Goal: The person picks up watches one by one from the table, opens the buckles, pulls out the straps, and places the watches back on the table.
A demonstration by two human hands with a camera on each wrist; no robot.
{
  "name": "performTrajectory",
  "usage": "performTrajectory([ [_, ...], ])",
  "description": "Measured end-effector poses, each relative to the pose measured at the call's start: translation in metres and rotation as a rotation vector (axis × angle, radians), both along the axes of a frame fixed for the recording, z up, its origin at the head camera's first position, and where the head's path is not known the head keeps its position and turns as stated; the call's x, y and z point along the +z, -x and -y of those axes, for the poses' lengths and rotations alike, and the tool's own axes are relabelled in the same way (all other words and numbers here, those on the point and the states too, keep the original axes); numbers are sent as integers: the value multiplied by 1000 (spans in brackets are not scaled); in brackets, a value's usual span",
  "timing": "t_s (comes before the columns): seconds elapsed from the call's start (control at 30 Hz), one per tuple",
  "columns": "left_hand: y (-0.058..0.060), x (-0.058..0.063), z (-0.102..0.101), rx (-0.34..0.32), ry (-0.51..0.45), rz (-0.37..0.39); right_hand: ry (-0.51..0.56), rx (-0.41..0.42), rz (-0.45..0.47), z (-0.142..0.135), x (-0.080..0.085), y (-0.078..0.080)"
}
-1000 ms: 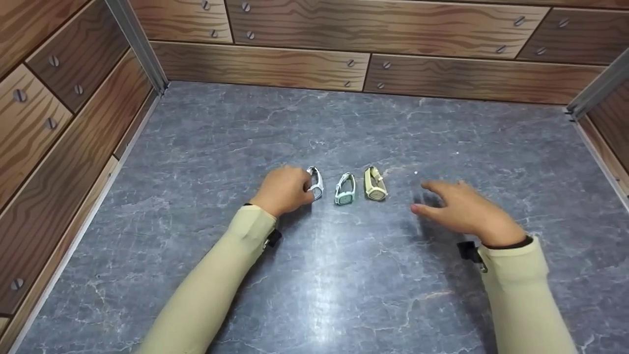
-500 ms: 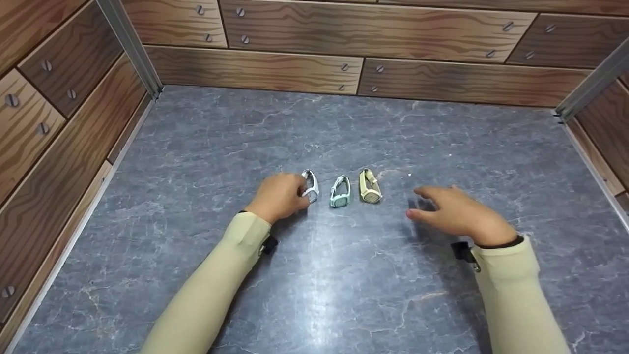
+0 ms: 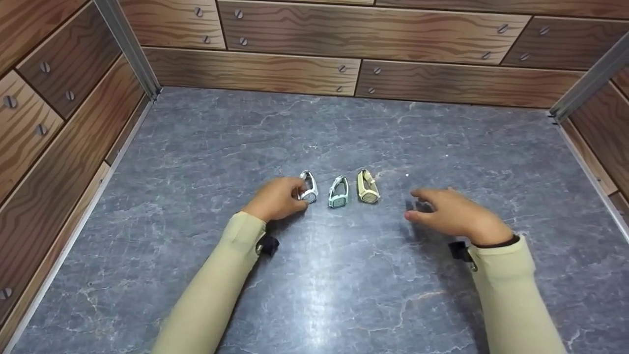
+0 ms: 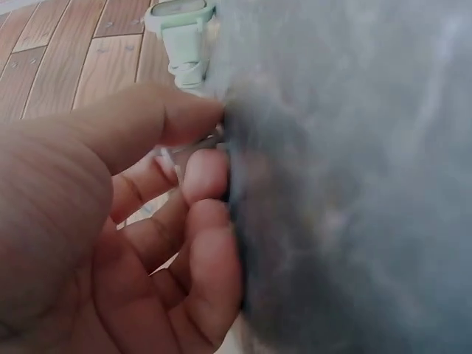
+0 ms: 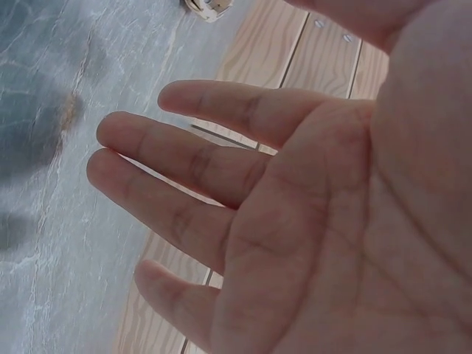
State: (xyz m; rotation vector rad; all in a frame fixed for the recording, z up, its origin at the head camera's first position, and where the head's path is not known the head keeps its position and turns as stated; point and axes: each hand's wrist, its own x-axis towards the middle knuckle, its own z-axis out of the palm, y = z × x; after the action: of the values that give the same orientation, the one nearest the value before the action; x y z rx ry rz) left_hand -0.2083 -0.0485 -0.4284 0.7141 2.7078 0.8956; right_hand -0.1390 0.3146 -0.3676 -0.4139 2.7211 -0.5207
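Observation:
Three wristwatches with looped straps stand in a row on the grey marbled surface. The fingers and thumb of my left hand [image 3: 276, 199] curl at the left side of the white watch [image 3: 309, 197], pinching its edge; in the left wrist view they hide most of it. Beside it is the mint-green watch [image 3: 338, 201], whose case and strap also show in the left wrist view. The pale yellow watch [image 3: 368, 196] is rightmost. My right hand [image 3: 452, 214] hovers to the right of the yellow watch, palm bare, fingers [image 5: 184, 158] extended and spread.
Wood-patterned panels [image 3: 290, 73] wall the marbled surface [image 3: 373, 285] at the back and both sides. Metal posts stand in the back corners. Each forearm wears a pale sleeve [image 3: 206, 290] with a small black clip at the wrist.
The head view has shifted slightly. My left hand has drawn a little to the left, so more of the white watch's face shows. The other watches and my right hand keep their places.

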Motion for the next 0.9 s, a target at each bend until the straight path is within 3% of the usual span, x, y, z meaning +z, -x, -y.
performTrajectory([
  [0.17, -2, 18, 3, -47, 32, -75, 4, -5, 10, 1, 0, -1],
  [0.33, -10, 49, 0, -78, 23, -233, -8, 5, 13, 1, 0, 1],
  [0.53, -23, 81, -7, -132, -36, -366, -4, -10, 22, 0, 1, -1],
  [0.7, -34, 92, -12, -180, -79, -516, 14, -12, -11, 0, 3, -3],
  [0.9, -45, 98, -14, -229, -125, -657, 63, 17, -173, 9, 10, -2],
])
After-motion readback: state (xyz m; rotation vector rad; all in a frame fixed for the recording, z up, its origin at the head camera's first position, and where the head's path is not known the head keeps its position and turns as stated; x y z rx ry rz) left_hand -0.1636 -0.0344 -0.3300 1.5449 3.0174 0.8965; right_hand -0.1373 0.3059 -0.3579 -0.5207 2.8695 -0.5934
